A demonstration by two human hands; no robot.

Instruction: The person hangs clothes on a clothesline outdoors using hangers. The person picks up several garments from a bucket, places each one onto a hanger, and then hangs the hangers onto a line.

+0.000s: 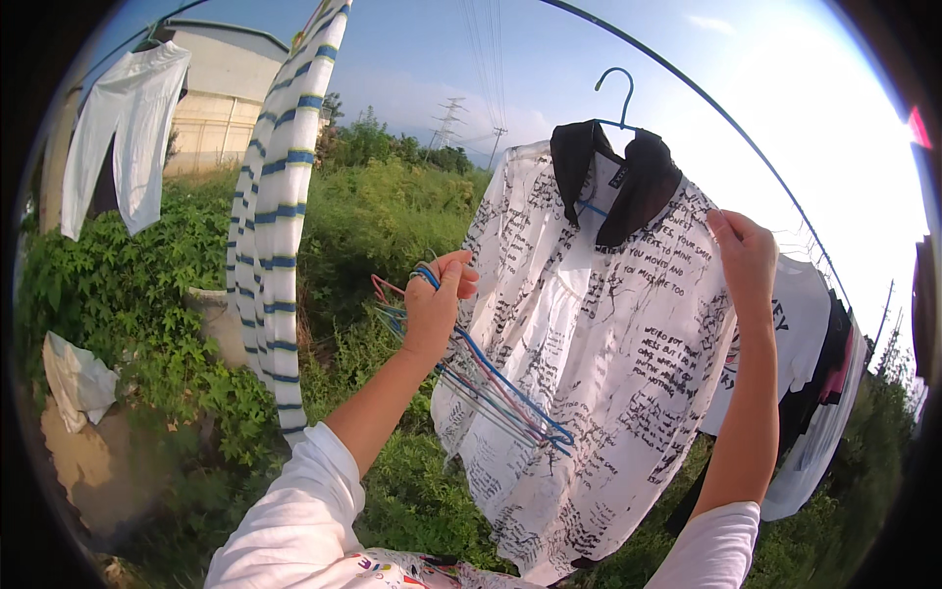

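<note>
A white button shirt (549, 393) with black handwriting-style print and a black collar hangs in front of me on a dark blue hanger (616, 98). That hanger's hook shows below the line, apart from it in the picture. My right hand (743, 250) is closed on the shirt's shoulder at the right, thumb and fingers pinching the cloth. On the other side, my left hand (439, 299) is closed round a bunch of several thin clothes hangers (505, 388), blue, pink and pale. These hang down across the shirt's front. My left fingertips are close to the shirt's sleeve edge; contact is unclear.
The dark line (687, 79) runs overhead, down to the right. Several garments, including a white T-shirt (785, 314), hang beyond my right arm. At left are a striped cloth (275, 236) and white trousers (132, 137). Green bushes (392, 206) grow behind.
</note>
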